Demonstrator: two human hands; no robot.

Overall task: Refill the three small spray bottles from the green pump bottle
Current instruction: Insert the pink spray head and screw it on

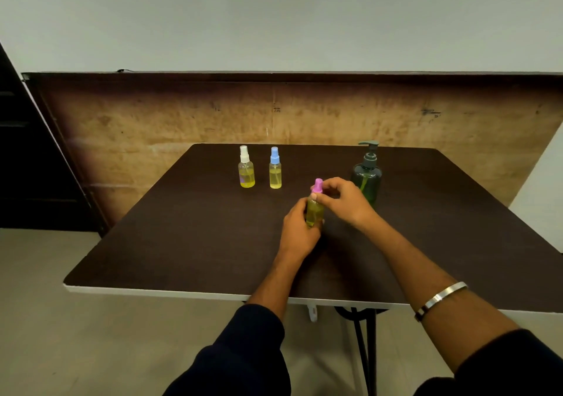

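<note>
A small spray bottle with a pink cap stands near the middle of the dark table, holding yellow liquid. My left hand grips its body from the left. My right hand pinches the pink spray head from the right. Two more small spray bottles stand farther back: one with a white cap and one with a blue cap, both with yellow liquid. The green pump bottle stands upright just behind my right hand.
The dark table has a white front edge and black legs below. A worn brown board leans against the wall behind it. A dark shelf stands at far left. I wear a metal bangle on my right wrist.
</note>
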